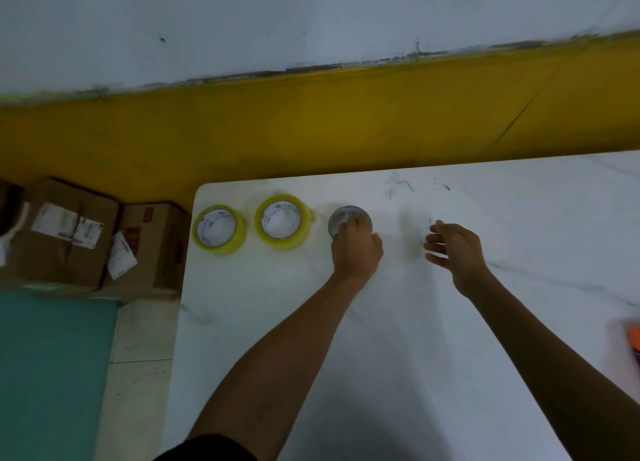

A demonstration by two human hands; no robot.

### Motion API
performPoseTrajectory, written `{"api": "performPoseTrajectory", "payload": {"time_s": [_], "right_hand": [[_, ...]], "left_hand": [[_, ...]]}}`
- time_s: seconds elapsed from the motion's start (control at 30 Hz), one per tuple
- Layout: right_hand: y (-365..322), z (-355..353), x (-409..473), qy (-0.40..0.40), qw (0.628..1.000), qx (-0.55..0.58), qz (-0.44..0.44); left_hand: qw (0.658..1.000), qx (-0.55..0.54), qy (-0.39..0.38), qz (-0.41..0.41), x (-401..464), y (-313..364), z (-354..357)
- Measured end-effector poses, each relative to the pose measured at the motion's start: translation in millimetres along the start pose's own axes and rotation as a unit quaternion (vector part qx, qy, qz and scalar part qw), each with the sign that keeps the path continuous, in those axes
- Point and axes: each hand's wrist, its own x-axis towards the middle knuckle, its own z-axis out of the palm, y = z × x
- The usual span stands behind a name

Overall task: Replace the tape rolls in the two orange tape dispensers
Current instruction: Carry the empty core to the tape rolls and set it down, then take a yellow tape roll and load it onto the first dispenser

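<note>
Yellow tape rolls (219, 230) and (282, 221) stand side by side at the white table's (450, 322) far left corner, and the left hand (356, 247) closes its fingers on a grey, empty-looking core (348, 216) just right of them, while the right hand (453, 247) hovers loosely open, holding nothing. Only an orange sliver (634, 339) at the right edge hints at a dispenser, well apart. Risk: dragging that core left could knock the near roll off the edge.

A white marbled table (450, 322) is filling the lower right of the frame, faint coloured scribbles (398, 183) showing near its far edge. At the left, two labelled cardboard boxes (69, 232) are sitting on the floor beside a teal mat (52, 374). A yellow wall band (311, 128) is crossing the upper frame.
</note>
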Motion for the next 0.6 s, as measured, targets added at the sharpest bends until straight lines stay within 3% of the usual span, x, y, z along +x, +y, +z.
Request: {"api": "performPoseTrajectory", "payload": {"time_s": [0.13, 0.23, 0.43, 0.6], "right_hand": [[-7.5, 10.6, -2.5, -0.016, 1.000, -0.010, -0.016], [-18.1, 19.5, -6.4, -0.028, 0.999, -0.010, -0.021], [-27.0, 34.6, -11.8, -0.040, 0.999, -0.009, -0.023], [-19.6, 40.8, -14.3, -0.043, 0.999, -0.021, -0.019]], "left_hand": [[0.993, -0.065, 0.092, 0.028, 7.6, -3.9, -25.0], [0.991, -0.054, 0.122, 0.017, 14.7, -31.9, -51.5], [0.996, 0.063, 0.043, -0.041, 6.4, -101.9, -69.7], [0.989, 0.142, -0.029, 0.022, -4.6, -116.1, -59.0]]}}
